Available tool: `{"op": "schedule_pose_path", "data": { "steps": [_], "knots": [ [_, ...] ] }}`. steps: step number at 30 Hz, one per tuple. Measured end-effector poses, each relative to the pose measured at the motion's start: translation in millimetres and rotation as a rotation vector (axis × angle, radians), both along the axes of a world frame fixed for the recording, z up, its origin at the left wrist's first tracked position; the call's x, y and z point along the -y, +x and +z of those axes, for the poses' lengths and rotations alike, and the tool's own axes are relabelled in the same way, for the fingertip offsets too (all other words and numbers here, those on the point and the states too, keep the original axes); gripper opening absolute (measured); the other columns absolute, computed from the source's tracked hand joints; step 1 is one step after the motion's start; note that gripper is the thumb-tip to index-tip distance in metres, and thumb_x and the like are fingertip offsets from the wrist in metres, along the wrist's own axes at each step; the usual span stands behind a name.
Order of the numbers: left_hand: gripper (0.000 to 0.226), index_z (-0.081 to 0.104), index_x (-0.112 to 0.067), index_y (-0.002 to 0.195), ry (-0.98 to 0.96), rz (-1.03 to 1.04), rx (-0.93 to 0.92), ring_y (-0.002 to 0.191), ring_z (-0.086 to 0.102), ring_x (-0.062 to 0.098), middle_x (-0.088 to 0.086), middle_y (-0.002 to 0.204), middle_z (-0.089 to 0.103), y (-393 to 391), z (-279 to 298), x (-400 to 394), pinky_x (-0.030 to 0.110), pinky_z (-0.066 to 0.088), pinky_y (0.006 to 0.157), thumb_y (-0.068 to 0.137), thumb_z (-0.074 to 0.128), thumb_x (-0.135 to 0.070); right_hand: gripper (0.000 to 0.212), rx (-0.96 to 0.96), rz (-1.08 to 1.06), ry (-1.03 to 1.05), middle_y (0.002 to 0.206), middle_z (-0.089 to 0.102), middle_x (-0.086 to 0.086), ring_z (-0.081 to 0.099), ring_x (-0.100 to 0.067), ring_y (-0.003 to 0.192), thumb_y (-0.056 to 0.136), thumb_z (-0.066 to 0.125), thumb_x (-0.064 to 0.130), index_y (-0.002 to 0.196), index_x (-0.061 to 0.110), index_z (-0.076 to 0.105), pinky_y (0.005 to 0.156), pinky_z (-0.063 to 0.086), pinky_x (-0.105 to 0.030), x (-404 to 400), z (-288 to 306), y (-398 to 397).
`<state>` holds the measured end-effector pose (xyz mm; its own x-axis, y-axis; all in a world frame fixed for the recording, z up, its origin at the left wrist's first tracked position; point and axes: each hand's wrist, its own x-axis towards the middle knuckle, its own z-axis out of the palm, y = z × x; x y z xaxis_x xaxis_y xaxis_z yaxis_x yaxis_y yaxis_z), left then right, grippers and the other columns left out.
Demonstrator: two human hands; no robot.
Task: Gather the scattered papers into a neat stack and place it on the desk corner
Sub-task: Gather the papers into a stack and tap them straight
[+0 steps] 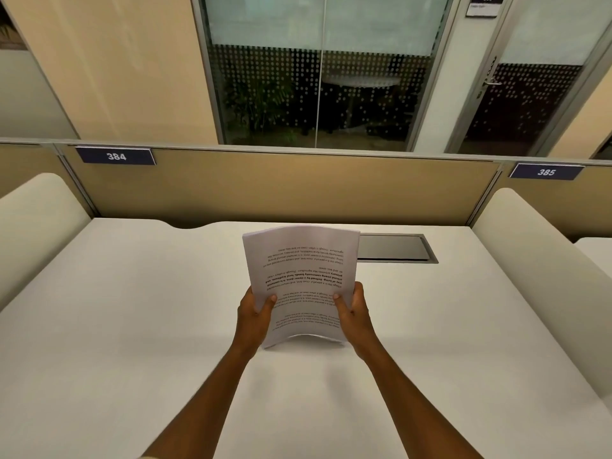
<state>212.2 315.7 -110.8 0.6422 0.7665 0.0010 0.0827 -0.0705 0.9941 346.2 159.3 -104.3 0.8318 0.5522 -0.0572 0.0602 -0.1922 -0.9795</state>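
Both hands, left hand (256,309) and right hand (354,309), clamp thumbs over fingers on the side edges of the upright paper stack (303,276), which bows between them: light, floppy, probably slippery, best gripped low.

White desk (132,326), tan partition (281,190), dotted glass wall (318,94) behind

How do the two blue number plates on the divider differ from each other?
The blue number plate reading 384 sits left of the held white paper stack, while the blue number plate reading 385 sits to the right. The 384 plate appears higher in the picture and larger; the 385 plate appears lower and smaller. Both are dark blue rectangles with white digits, mounted near the top edge of the tan divider panel.
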Motion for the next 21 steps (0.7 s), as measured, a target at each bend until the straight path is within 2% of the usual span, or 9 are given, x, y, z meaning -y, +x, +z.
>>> {"op": "schedule_pose_path", "data": {
  "steps": [4,8,11,12,13,15,18,21],
  "knots": [
    [0.034,0.050,-0.016,0.132,0.041,-0.028,-0.017,0.109,0.064,0.025,0.006,0.123,0.064,-4,-5,0,0.041,0.059,0.086,0.098,0.053,-0.014,0.029,0.006,0.003,-0.037,0.126,0.054,-0.002,0.058,-0.019,0.107,0.101,0.047,0.021,0.128,0.020,0.035,0.087,0.056,-0.033,1,-6,-3],
    [0.032,0.052,-0.012,0.128,0.134,-0.098,-0.019,0.106,0.067,0.024,0.007,0.121,0.066,-1,6,-16,0.042,0.060,0.083,0.097,0.054,-0.018,0.027,0.008,-0.008,-0.043,0.123,0.057,-0.004,0.062,-0.021,0.104,0.099,0.050,0.021,0.123,0.021,0.037,0.086,0.059,-0.041,0,-2,3],
    [0.027,0.053,-0.017,0.124,0.282,-0.213,-0.078,0.100,0.068,0.015,-0.001,0.115,0.066,4,28,-36,0.019,0.058,0.072,0.097,0.053,-0.018,0.032,-0.035,-0.056,-0.001,0.122,0.061,-0.007,0.066,-0.013,0.097,0.095,0.058,0.020,0.118,0.026,0.037,0.077,0.061,-0.033,1,7,13],
    [0.025,0.053,-0.018,0.123,0.334,-0.250,-0.115,0.098,0.067,0.013,-0.002,0.114,0.066,7,37,-44,0.017,0.057,0.071,0.098,0.053,-0.016,0.038,-0.049,-0.080,0.036,0.121,0.063,-0.007,0.066,-0.011,0.096,0.093,0.061,0.018,0.120,0.028,0.036,0.074,0.060,-0.029,2,11,18],
    [0.024,0.054,-0.017,0.122,0.385,-0.282,-0.152,0.096,0.067,0.013,-0.001,0.113,0.066,10,46,-52,0.018,0.057,0.072,0.098,0.052,-0.015,0.046,-0.057,-0.107,0.072,0.121,0.063,-0.008,0.067,-0.010,0.095,0.091,0.064,0.016,0.124,0.028,0.034,0.074,0.059,-0.027,3,16,23],
    [0.017,0.057,-0.012,0.114,0.491,-0.333,-0.220,0.093,0.068,0.021,0.004,0.108,0.068,17,66,-65,0.031,0.057,0.075,0.098,0.051,-0.013,0.066,-0.026,-0.170,0.110,0.124,0.061,-0.010,0.066,-0.012,0.097,0.087,0.071,0.014,0.135,0.026,0.028,0.077,0.058,-0.029,5,29,36],
    [0.008,0.054,-0.009,0.101,0.640,-0.404,-0.309,0.092,0.066,0.026,0.006,0.104,0.068,27,98,-76,0.037,0.055,0.075,0.095,0.048,-0.008,0.098,0.229,-0.280,0.049,0.133,0.048,-0.009,0.055,-0.021,0.112,0.077,0.081,0.018,0.149,0.024,0.015,0.091,0.051,-0.034,8,47,52],
    [0.006,0.051,-0.009,0.095,0.807,-0.487,-0.395,0.095,0.064,0.029,0.008,0.109,0.068,38,124,-79,0.045,0.057,0.080,0.094,0.046,-0.006,0.102,0.438,-0.284,0.015,0.142,0.040,-0.002,0.044,-0.017,0.125,0.074,0.083,0.030,0.151,0.027,0.017,0.093,0.045,-0.030,10,69,66]
  ]
}}
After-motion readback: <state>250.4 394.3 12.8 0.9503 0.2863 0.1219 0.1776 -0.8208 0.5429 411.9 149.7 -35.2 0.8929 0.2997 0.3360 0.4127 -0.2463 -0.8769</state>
